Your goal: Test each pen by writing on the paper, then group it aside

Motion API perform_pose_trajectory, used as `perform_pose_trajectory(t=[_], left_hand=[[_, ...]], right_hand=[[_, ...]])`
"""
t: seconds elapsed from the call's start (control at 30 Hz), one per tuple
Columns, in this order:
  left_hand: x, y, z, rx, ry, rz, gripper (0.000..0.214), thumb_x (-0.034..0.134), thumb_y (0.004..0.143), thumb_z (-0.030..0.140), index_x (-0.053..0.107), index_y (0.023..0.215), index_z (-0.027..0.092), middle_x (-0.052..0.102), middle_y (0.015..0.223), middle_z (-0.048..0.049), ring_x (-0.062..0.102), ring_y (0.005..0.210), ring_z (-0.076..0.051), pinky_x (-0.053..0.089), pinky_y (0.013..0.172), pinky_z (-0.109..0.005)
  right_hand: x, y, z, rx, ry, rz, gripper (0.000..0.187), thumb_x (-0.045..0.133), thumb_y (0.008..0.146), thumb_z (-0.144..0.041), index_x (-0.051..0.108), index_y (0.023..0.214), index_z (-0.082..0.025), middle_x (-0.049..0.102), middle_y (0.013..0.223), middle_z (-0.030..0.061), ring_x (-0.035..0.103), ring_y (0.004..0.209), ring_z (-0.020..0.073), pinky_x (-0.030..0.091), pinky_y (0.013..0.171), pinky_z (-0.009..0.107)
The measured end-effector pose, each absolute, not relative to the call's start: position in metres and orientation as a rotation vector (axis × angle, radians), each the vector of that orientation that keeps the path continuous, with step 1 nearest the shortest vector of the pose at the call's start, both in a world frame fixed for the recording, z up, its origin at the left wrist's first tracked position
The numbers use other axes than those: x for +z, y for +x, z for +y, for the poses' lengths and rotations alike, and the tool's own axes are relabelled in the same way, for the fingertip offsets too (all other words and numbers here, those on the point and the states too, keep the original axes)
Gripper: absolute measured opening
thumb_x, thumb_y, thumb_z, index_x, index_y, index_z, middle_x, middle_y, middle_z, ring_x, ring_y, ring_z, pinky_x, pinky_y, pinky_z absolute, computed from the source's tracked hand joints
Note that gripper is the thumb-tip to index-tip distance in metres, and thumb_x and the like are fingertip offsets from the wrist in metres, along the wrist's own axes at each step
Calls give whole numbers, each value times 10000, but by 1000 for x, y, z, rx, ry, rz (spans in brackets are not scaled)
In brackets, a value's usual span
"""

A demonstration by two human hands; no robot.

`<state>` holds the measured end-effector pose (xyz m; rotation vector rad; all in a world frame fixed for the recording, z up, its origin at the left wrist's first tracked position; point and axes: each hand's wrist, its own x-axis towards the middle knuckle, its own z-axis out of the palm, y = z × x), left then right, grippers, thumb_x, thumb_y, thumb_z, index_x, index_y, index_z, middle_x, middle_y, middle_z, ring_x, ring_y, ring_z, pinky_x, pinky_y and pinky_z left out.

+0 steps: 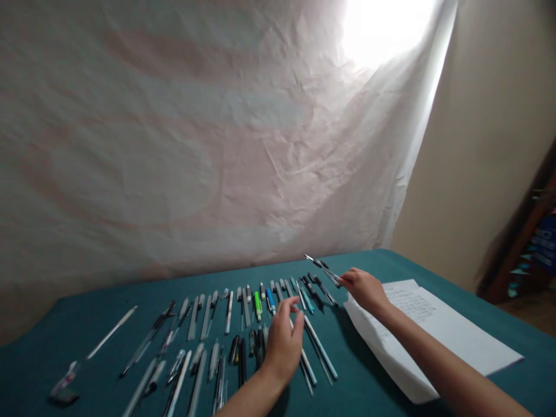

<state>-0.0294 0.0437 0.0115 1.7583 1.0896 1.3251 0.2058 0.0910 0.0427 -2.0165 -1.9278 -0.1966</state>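
My right hand is closed, pinching the near end of a slim pen with a clear barrel and dark parts. The pen's tip points up and to the left, toward the back edge of the table; blur hides whether more than one piece is held. My left hand hangs over the rows of pens, its fingers bent and its thumb apart, with nothing visible in it. Close beside it are light-blue pens and black pens. A green highlighter and a blue pen lie just beyond.
Sheets of white paper with handwriting lie under my right forearm. Several dismantled pens and caps cover the green tablecloth. A white stick and a crumpled clear wrapper lie at left. Behind hangs a pale sheet.
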Motion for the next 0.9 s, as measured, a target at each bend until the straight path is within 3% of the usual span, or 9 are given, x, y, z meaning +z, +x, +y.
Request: perform_pose_trajectory(t=[0.13,0.3,0.7,0.9], left_hand=[[14,-32,31,1122,2254,1181,222,469,781,146,576,953,235,571,1009,-45,492,978,-219,278,936,-419],[13,-31,29,995,2420,1248,274,444,746,64,561,932,227,560,963,-35,507,941,-201,212,975,-434],[12,-32,30,953,2441,1254,279,418,747,47,555,912,226,553,958,-31,496,937,-196,222,963,-414],[6,-33,37,1037,2245,1267,296,400,756,49,567,930,222,574,939,-42,496,929,-208,328,860,-364]], right_hand=[[34,229,126,-199,-2296,-1770,273,465,838,-359,695,845,-211,655,934,98,608,860,222,374,610,252],[20,235,147,-146,-2411,-1695,275,512,805,-358,692,839,-152,664,914,171,623,856,265,398,615,280],[6,229,155,-76,-2420,-1691,281,529,782,-369,677,855,-141,658,926,183,625,864,274,410,625,296],[22,218,141,-74,-2316,-1745,310,459,833,-386,674,842,-162,652,933,158,607,881,258,382,613,278]])
